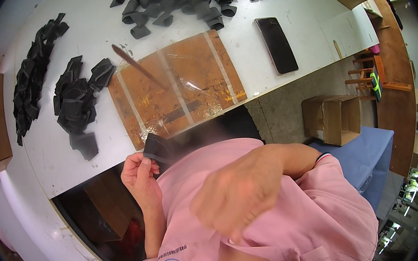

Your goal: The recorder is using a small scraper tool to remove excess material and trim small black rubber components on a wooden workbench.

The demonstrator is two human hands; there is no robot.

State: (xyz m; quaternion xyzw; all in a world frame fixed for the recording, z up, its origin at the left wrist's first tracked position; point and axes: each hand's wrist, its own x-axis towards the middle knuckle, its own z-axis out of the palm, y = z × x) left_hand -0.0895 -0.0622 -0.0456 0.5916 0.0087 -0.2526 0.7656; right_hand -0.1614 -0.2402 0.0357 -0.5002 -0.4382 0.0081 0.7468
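My left hand (pixel 144 179) pinches a black fabric piece (pixel 157 148) between thumb and fingers, at the table's front edge. My right hand (pixel 238 193) is raised in front of my pink shirt, blurred, with its back turned up and fingers curled under. Whether anything is inside its fingers is hidden. Beyond my left hand, a taped brown cardboard sheet (pixel 199 88) lies at the table edge. A brown pointed stick (pixel 138 66) shows slanted over it; I cannot tell how it is held up.
Black fabric pieces lie in a heap (pixel 190 0) at the back, a pile (pixel 74 101) left of the cardboard and a long row (pixel 35 77) farther left. A phone (pixel 276 45) rests right on the white table (pixel 251 44). An open carton (pixel 332 119) stands at right.
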